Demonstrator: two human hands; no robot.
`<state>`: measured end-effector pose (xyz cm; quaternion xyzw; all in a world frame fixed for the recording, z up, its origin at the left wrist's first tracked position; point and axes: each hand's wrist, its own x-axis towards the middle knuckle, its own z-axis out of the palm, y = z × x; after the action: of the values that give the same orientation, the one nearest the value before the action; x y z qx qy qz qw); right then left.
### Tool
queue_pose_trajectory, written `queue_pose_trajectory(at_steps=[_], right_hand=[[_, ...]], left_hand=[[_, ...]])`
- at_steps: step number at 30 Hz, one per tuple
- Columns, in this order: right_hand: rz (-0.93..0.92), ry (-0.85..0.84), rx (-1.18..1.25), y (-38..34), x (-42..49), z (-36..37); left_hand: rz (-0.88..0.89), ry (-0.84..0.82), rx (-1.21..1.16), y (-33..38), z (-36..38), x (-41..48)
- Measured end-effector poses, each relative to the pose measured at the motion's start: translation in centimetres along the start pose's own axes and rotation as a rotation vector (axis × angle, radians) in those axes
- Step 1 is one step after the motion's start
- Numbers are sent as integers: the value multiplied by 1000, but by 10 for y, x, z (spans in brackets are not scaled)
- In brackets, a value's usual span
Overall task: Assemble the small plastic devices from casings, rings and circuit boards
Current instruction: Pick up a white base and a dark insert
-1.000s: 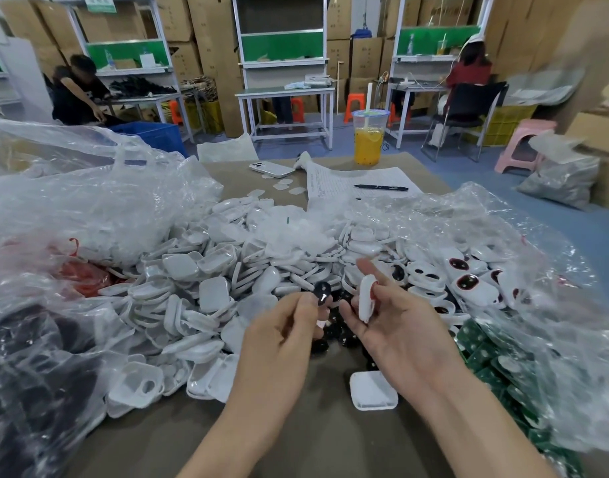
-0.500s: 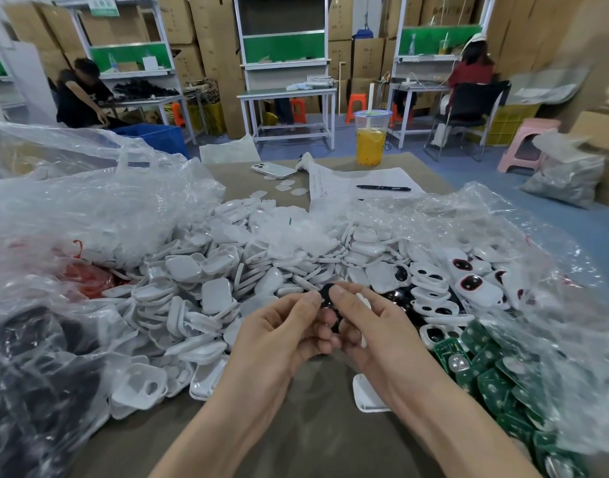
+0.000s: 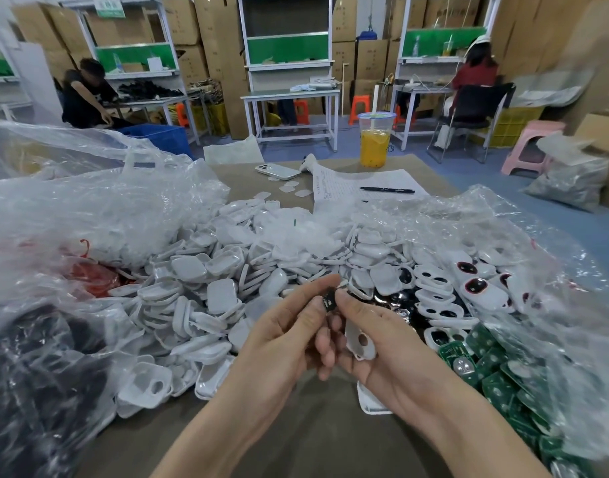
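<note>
Most parts lay unassembled on the desk (image 3: 296, 443), a heap of white casings (image 3: 227, 288) and green circuit boards (image 3: 486, 367), while the right hand (image 3: 392, 357) held one casing (image 3: 360, 341) and the left hand (image 3: 282, 339) pinched a black ring (image 3: 329, 301) above it, seemingly not yet fitted.

A small assembly workshop: stacked cardboard cartons (image 3: 213, 63) line the far wall behind metal workbenches (image 3: 291, 94), workers (image 3: 85, 94) sit at benches far left and far right, and the near table (image 3: 313, 443) is heaped with white plastic casings (image 3: 220, 298) and green circuit boards (image 3: 496, 384).
</note>
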<state>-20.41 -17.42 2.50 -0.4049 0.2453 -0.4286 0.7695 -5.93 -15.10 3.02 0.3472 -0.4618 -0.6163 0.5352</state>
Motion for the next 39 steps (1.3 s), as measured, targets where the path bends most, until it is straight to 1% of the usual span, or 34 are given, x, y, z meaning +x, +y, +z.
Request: queue_pose_trajectory(at_steps=[2, 5, 8, 11, 15, 20, 24, 26, 28, 30, 33, 36, 39], right_hand=[[36, -30, 14, 0, -1, -2], [44, -6, -4, 3, 1, -6], [22, 101, -57, 3, 1, -2], [-1, 212, -32, 1, 2, -3], [-34, 272, -88, 3, 3, -4], [-115, 378, -215, 5, 5, -9], [-123, 342, -223, 11, 10, -12], [-148, 327, -300, 14, 10, -10], [-213, 364, -350, 15, 10, -10], [-261, 382, -338, 14, 10, -9], [-268, 328, -323, 16, 10, -8], [-274, 301, -407, 19, 8, -6], [-307, 319, -512, 19, 7, -6]], left_hand=[[19, -4, 79, 1, -2, 0], [59, 44, 163, 2, -3, 1], [92, 59, 168, 4, -2, 0], [104, 102, 191, 5, -1, -1], [110, 214, 274, 1, -1, 2], [152, 213, 349, -1, -2, 1], [155, 194, 352, -2, 0, 0], [151, 225, 364, -3, 0, 1], [135, 264, 342, -4, -1, 2], [122, 295, 319, -5, 0, 3], [119, 320, 314, -4, 1, 3], [136, 366, 303, -5, 0, 4], [178, 398, 340, -7, 0, 5]])
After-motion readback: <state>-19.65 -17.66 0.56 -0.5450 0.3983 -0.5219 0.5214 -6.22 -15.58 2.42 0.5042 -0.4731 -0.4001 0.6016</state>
